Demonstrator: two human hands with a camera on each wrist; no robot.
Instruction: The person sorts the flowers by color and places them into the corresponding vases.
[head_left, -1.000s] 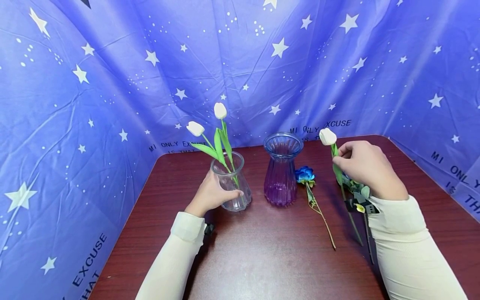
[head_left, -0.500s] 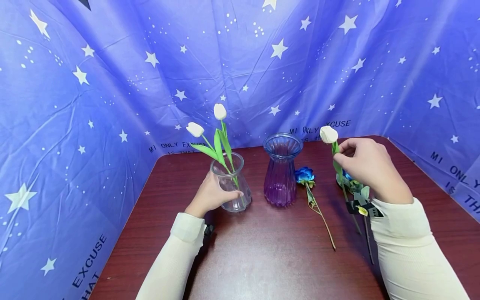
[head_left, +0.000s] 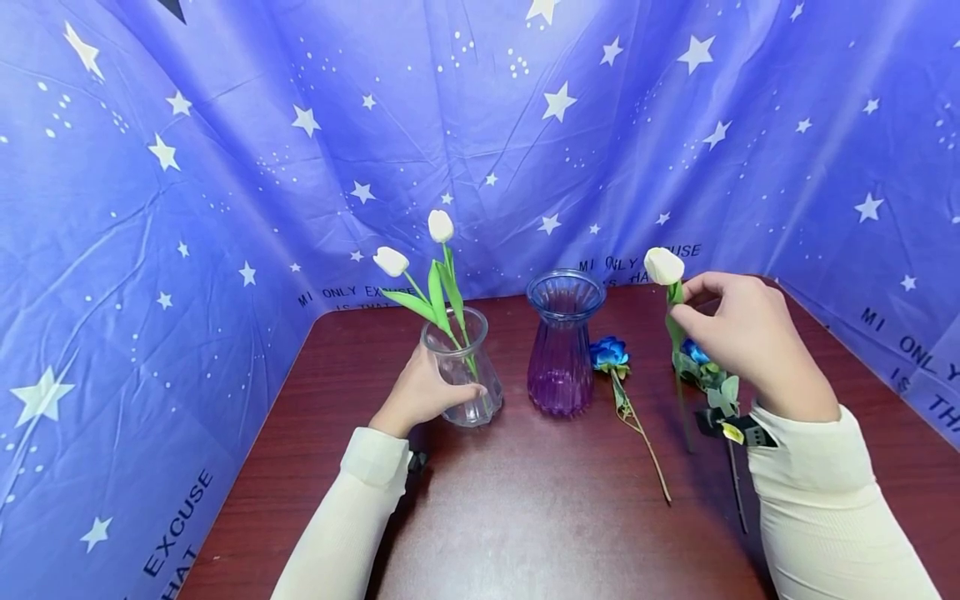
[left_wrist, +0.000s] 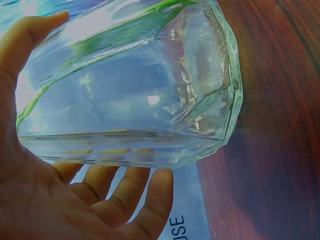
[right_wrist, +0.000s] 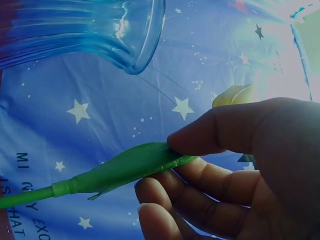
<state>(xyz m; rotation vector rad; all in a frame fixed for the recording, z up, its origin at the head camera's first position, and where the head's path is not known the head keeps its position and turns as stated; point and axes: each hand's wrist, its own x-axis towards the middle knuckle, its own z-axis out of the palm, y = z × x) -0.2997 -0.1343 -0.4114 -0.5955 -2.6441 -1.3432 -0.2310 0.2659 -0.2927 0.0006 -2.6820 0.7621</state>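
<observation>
My left hand (head_left: 422, 390) grips the clear glass vase (head_left: 486, 385) from its left side, thumb across the front. In the left wrist view the fingers wrap the far side of the vase (left_wrist: 130, 105). Two white tulips (head_left: 441, 225) with green leaves lean out of its mouth. My right hand (head_left: 738, 327) pinches a third white tulip (head_left: 664, 266) just under its bloom. That tulip is upright, its stem hanging down over the table's right part. In the right wrist view, thumb and fingers close on its green leaf (right_wrist: 135, 162), and its bloom is mostly hidden behind the thumb.
A blue-to-purple glass vase (head_left: 561, 350) stands between the hands. To its right lies a blue flower (head_left: 611, 353) with a long brown stem. Another blue flower (head_left: 697, 353) with leaves lies partly under the right hand. A starry blue cloth (head_left: 480, 133) hangs behind the table (head_left: 517, 517).
My right hand has raised the tulip slightly and moved it a little to the right, its stem swinging more upright. The left hand and the clear vase have stayed in place.
</observation>
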